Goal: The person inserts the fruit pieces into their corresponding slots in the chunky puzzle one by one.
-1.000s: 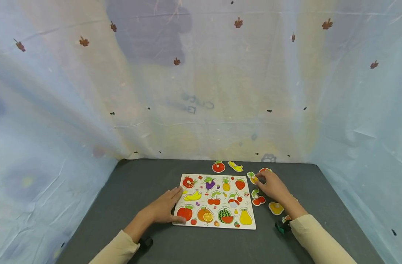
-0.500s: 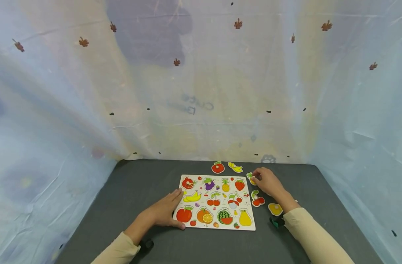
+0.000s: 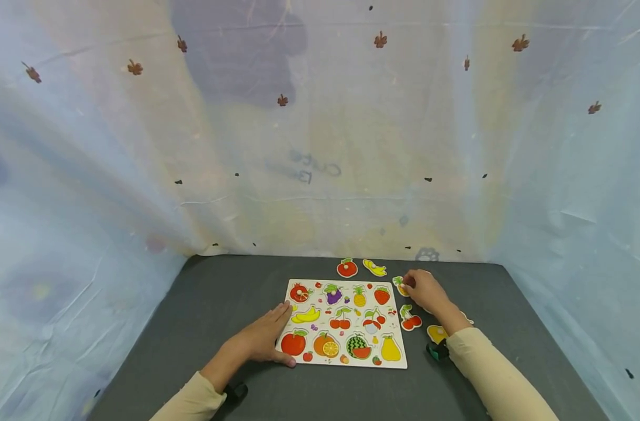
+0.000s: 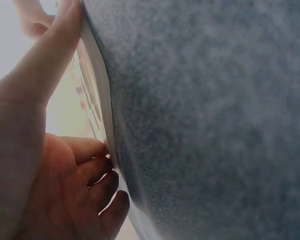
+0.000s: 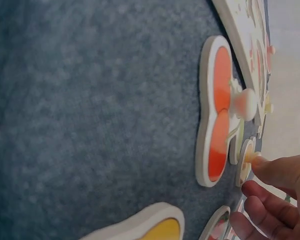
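One right hand [image 3: 426, 290] is pinching a pineapple piece [image 3: 399, 283].
The piece is lying on the dark table [image 3: 320, 397], just beside the far right corner of the fruit board [image 3: 362, 363]; a cherry piece [image 3: 410, 321] and a yellow piece [image 3: 435, 334] are lying nearer the person. The left hand [image 3: 262, 334] is touching the board's left edge, its thumb spread away from its fingers.

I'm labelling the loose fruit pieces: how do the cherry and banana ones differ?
The cherry piece is red and green; the banana piece is yellow. The cherry piece lies right of the board, the banana piece beyond its far edge. Both lie on the dark table.
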The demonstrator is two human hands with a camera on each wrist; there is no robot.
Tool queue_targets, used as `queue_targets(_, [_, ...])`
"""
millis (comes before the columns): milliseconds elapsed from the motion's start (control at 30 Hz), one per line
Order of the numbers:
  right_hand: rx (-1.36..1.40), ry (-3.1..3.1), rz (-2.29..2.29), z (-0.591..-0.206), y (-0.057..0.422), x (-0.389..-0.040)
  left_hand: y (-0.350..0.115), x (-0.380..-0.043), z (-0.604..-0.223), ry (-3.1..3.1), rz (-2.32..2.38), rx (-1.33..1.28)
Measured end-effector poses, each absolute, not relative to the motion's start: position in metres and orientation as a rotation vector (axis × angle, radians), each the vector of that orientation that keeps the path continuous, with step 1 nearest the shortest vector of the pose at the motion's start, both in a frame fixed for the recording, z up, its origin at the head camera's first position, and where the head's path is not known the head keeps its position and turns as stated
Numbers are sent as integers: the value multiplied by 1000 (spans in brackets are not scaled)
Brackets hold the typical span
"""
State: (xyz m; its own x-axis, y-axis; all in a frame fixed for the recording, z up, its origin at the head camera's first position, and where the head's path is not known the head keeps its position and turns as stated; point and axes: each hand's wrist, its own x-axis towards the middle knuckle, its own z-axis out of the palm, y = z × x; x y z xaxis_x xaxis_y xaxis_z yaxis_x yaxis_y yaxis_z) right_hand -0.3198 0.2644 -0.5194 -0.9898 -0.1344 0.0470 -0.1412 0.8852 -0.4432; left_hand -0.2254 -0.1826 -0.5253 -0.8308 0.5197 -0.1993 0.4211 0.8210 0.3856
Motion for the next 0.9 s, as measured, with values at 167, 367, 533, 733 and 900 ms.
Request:
queue_targets(167, [209,-3041,718,-522,266,-322,-182,-224,-525,2702,492,724])
queue_targets(367, [216,-3036,739,-521,267,-322,-182,-225,-527,2710,479,737])
queue_targets(533, [224,-3024,746,-522,268,-322,-181,-227,-527,2721,437,750])
queue_targets(733, [215,-3020,757,-525,269,-322,-179,-225,-524,2732,421,745])
queue_targets(900, [217,-2975,758,-525,269,-321,-178,-225,-524,2730,411,734])
